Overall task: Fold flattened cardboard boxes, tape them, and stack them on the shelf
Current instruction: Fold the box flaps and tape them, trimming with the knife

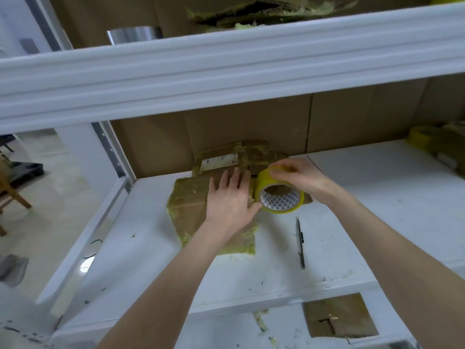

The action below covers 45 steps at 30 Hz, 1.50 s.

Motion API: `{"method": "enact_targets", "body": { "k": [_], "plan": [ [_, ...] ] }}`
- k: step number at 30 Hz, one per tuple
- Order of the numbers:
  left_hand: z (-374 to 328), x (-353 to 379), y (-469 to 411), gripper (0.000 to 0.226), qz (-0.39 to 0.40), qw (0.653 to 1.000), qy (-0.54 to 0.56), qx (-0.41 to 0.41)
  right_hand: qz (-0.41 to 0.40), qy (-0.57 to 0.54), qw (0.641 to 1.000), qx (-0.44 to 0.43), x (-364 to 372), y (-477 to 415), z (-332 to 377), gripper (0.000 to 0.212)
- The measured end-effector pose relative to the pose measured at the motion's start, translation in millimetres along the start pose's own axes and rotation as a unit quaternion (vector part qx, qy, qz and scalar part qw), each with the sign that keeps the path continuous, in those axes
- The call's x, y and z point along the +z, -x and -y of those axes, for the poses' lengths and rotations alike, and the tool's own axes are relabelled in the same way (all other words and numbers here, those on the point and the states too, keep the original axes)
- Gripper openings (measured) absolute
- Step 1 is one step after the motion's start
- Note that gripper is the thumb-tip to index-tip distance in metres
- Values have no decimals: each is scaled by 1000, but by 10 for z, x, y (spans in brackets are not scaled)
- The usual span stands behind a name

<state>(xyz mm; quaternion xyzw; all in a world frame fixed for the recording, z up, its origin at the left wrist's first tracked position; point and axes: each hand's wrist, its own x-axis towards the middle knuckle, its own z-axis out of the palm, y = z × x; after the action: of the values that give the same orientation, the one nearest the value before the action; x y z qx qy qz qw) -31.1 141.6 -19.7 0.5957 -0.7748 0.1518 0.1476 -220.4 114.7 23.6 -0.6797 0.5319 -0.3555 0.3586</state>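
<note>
**Item 1, your left hand** [230, 197]: laid flat, palm down, with the fingers straight and slightly spread. It presses on the flattened cardboard box [191, 205] and grips nothing. The thumb tip touches the tape roll [279, 197].

**Item 2, your right hand** [297, 176]: fingers and thumb are curled over the roll's top rim, pinching it.

**Item 3, tape roll:** yellow, with a white printed core. It stands on edge with its open centre facing you. It sits directly beneath your right hand, just right of your left, on the box's right edge.

**Item 4, flattened cardboard box:** brown and crusted with old yellowish tape. It lies on the white shelf [352, 222], toward the left rear. A white label [219, 161] sits on its far part, beyond your left fingertips.

**Item 5, slim dark tool** [300, 243]: lies on the shelf near the box, on your side of the roll, and is apart from both hands. Its type cannot be told.

**Item 6, second yellow roll** [419, 137]: at the far right rear of the shelf, well apart from your hands.

**Item 7, cardboard piece** [339, 316]: on the level below, seen past the shelf's front edge.

**Item 8, upper shelf beam** [226, 71]: white, crossing above your hands, with upright cardboard sheets [251, 127] behind
</note>
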Motion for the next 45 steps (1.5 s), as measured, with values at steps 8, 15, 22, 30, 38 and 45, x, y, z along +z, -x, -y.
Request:
{"method": "enact_targets", "body": {
  "k": [8, 15, 22, 30, 38, 45],
  "plan": [
    [64, 24, -15, 73, 11, 999, -28, 14, 71, 36, 997, 10, -236, -31, -125, 25],
    [20, -14, 1, 67, -19, 998, -45, 29, 72, 132, 989, -8, -302, -107, -257, 29],
    [30, -28, 28, 62, -23, 998, -43, 26, 43, 207, 977, -6, -388, -193, -424, 7],
    [25, -196, 13, 74, 88, 995, -38, 22, 51, 195, 979, -22, -393, -177, -354, 16],
    [-1011, 3, 263, 22, -70, 993, 63, 73, 1, 168, 986, -3, -339, -246, -348, 13],
    [-1427, 633, 170, 46, 240, 957, 70, -147, 7, 158, 987, -5, -357, -214, -430, 9]
  ]
}}
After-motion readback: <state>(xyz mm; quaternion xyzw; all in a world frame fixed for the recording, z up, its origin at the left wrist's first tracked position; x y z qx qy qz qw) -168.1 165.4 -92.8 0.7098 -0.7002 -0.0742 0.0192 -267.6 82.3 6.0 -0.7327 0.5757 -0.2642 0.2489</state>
